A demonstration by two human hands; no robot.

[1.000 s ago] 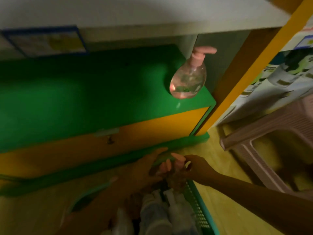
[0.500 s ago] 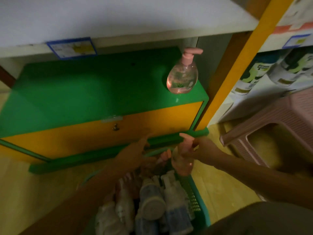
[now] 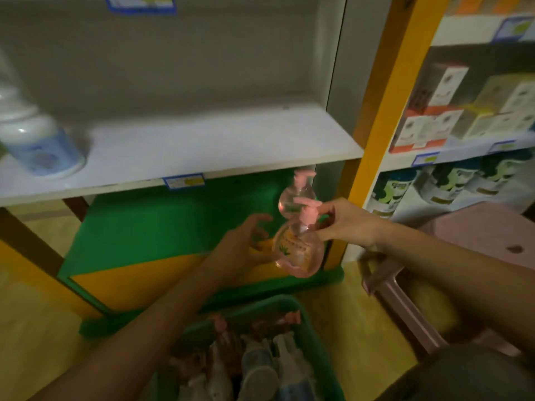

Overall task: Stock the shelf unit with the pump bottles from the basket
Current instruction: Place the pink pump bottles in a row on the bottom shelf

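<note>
My right hand [image 3: 344, 224] grips a clear pink pump bottle [image 3: 298, 250] by its neck, held in the air in front of the green bottom shelf [image 3: 162, 227]. Just left of the bottle, my left hand [image 3: 246, 244] has its fingers spread, close to the bottle's side; whether they touch it I cannot tell. A second pink pump bottle [image 3: 295, 195] stands at the right end of the green shelf, behind the held one. The green basket [image 3: 315, 337] below holds several more pump bottles, white and pink.
The white shelf [image 3: 220, 143] above is bare except for a white and blue bottle [image 3: 37, 143] at its left end. A yellow upright [image 3: 385, 111] bounds the unit on the right. A pink plastic stool [image 3: 474, 250] stands to the right, below shelves of boxed goods.
My right hand has lifted the pink bottle out of the basket up to the green shelf's level. My left hand rose with it. The view tilted up, showing the white shelf.
</note>
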